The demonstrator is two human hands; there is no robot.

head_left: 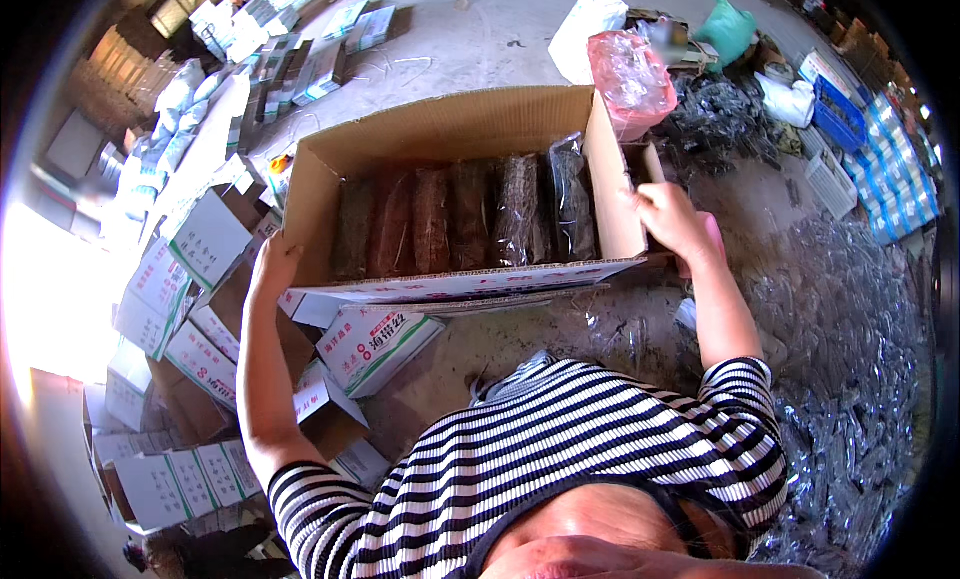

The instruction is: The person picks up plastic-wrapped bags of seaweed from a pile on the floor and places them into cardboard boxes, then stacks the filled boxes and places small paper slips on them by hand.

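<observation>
An opened cardboard box (450,122) sits in front of me, brown inside with a white printed outer face. Several dark brown bundles in clear plastic (432,219) stand side by side in a row inside it. At the box's near left corner, my left hand (275,264) grips the side wall. My right hand (668,217) is closed over the top edge of the right wall. The fingertips of both hands are partly hidden by the cardboard.
White printed cartons (380,347) lie heaped to my left. A pink bag (630,79) stands beyond the box's right corner, beside a white sack (590,29). Loose clear plastic wrappers (840,419) cover the floor to my right. A blue crate (838,115) is farther right.
</observation>
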